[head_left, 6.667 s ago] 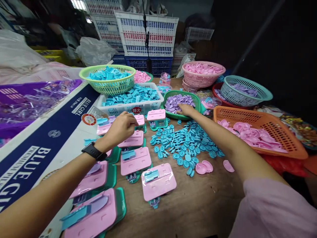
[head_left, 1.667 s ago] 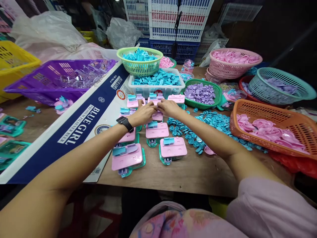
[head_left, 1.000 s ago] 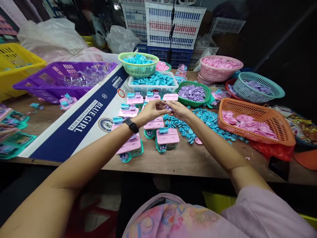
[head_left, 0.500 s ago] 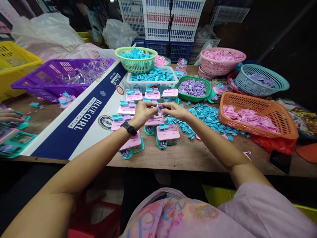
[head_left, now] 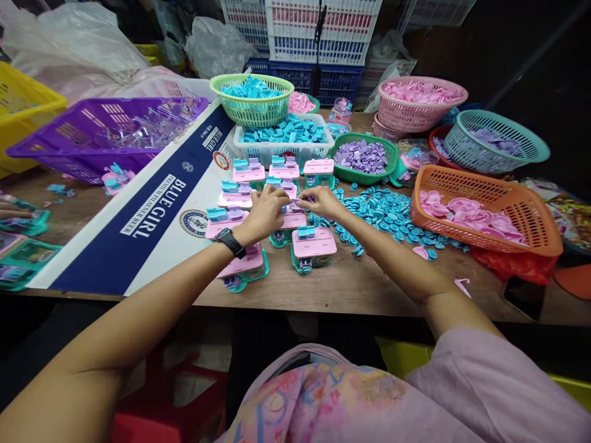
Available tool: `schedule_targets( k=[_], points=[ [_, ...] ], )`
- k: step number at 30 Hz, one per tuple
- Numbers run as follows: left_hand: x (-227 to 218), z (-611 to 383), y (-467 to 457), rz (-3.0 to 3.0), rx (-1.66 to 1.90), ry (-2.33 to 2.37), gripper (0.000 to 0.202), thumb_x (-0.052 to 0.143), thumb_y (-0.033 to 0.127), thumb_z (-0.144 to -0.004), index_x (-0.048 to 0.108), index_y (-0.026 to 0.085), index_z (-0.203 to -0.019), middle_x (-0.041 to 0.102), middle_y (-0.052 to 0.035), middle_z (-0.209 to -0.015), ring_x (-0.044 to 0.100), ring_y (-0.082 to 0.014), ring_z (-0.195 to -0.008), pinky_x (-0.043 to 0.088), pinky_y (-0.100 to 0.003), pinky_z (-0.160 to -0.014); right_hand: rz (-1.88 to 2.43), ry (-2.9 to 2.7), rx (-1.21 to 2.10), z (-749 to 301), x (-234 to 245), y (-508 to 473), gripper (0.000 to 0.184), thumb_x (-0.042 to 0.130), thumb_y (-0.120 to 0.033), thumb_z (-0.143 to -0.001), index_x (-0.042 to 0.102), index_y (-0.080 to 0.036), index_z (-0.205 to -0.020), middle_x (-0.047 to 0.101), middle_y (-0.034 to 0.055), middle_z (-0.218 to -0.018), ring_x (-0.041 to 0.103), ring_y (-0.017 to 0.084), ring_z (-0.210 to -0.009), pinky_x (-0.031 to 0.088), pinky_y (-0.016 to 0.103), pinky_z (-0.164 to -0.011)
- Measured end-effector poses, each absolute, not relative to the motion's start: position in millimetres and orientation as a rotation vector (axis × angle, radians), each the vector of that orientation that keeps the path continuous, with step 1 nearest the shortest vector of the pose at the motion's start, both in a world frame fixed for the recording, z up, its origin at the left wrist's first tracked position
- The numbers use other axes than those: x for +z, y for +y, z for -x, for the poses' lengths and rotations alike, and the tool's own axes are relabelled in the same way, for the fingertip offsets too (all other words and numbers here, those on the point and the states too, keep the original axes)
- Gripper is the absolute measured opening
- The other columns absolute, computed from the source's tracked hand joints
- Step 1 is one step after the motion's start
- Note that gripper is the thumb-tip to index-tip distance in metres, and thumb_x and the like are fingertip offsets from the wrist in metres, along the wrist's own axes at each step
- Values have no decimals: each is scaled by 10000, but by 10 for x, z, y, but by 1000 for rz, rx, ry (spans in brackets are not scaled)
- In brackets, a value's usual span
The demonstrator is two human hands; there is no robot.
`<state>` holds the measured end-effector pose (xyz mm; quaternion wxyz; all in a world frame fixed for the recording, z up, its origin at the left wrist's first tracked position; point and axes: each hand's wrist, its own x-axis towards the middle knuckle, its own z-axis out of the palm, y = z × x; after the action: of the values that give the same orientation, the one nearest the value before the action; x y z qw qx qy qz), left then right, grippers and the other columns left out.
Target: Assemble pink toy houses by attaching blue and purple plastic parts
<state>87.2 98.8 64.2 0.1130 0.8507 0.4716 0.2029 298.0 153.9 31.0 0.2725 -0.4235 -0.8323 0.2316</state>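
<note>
My left hand, with a black watch on its wrist, and my right hand meet fingertip to fingertip over the rows of pink-topped green toy units on the wooden table. Both hands have their fingers pinched. A small purple piece shows in the right hand's fingers. The left fingertips press down at a pink unit and seem to pinch a small piece, mostly hidden. A pile of blue round pieces lies just right of my right hand.
Behind the units stand a white tray of blue parts, a green basket of purple pieces and a green basket of blue parts. An orange basket sits right; a purple crate and printed cardboard left. Another person's hand is far left.
My hands have dropped from mid-air to the pink units, staying close together. The view has shifted slightly; the small purple piece stays at my fingertips.
</note>
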Motion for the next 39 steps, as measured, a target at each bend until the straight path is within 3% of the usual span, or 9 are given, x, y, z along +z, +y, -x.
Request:
schedule_targets(
  k=[3,11,16,21,25,28,32,35,39],
  points=[
    [594,-867,982,-2628,377,1352,579,450,-49,-719,765,209,-1131,717,-109,-1302,499,-364,-1277,340,-603,-955,1146,-2344,539,-2966,312,1657,200,681,-268,-864,797,-112,-817,714,44,-754,602,168,-728,335,268,-672],
    [489,-831,1002,-2815,326,1237,505,442,-69,-706,757,199,-994,705,-126,-1214,465,-370,-1329,290,-653,-1010,1081,-2446,500,-2909,318,1696,210,668,-248,-871,789,-106,-775,684,50,-718,577,163,-701,311,287,-655],
    [636,-899,986,-2815,299,1291,440,502,-16,-742,782,197,-1006,661,-141,-1295,471,-406,-1348,325,-674,-1026,1071,-2126,948,-3010,332,1610,239,679,-368,-863,747,-139,-875,711,37,-809,603,194,-795,367,271,-693],
    [757,-1189,856,-2439,685,1364,228,613,194,-897,759,163,-1070,724,-128,-1105,648,-297,-1079,482,-476,-924,983,-1239,1590,-3203,387,1302,305,582,-158,-773,608,-179,-1076,717,34,-892,545,143,-666,436,237,-619],
    [701,-1478,764,-2200,883,1181,356,774,234,-805,709,120,-1137,755,-81,-914,694,-202,-833,501,-315,-758,895,-1046,1601,-3282,393,967,344,722,-110,-749,617,-196,-1066,694,-14,-864,591,117,-713,500,208,-669],
    [647,-1584,756,-2259,965,1201,191,727,199,-821,756,138,-999,774,-80,-879,690,-191,-790,478,-303,-735,880,-1104,1539,-3340,407,806,245,831,-289,-829,666,-176,-970,704,11,-878,656,135,-856,561,231,-822],
    [670,-1577,750,-2180,958,1169,145,648,214,-827,776,154,-792,766,-56,-758,664,-171,-697,466,-288,-682,927,-1235,1587,-3494,487,723,343,720,-479,-972,700,-152,-870,725,74,-900,684,182,-921,611,332,-920],
    [719,-1558,732,-1844,999,1124,160,674,273,-784,752,143,-735,749,-52,-714,661,-166,-678,491,-280,-673,905,-1183,1637,-3587,515,709,275,772,-419,-936,721,-157,-1003,750,81,-964,701,190,-938,618,368,-943],
    [742,-1570,700,-1238,993,1070,124,730,255,-701,717,132,-704,752,-63,-716,695,-155,-686,556,-284,-740,840,-1241,1418,-3520,384,704,440,933,-326,-734,734,-184,-1100,761,47,-1059,693,176,-967,586,318,-929]
  ],
)
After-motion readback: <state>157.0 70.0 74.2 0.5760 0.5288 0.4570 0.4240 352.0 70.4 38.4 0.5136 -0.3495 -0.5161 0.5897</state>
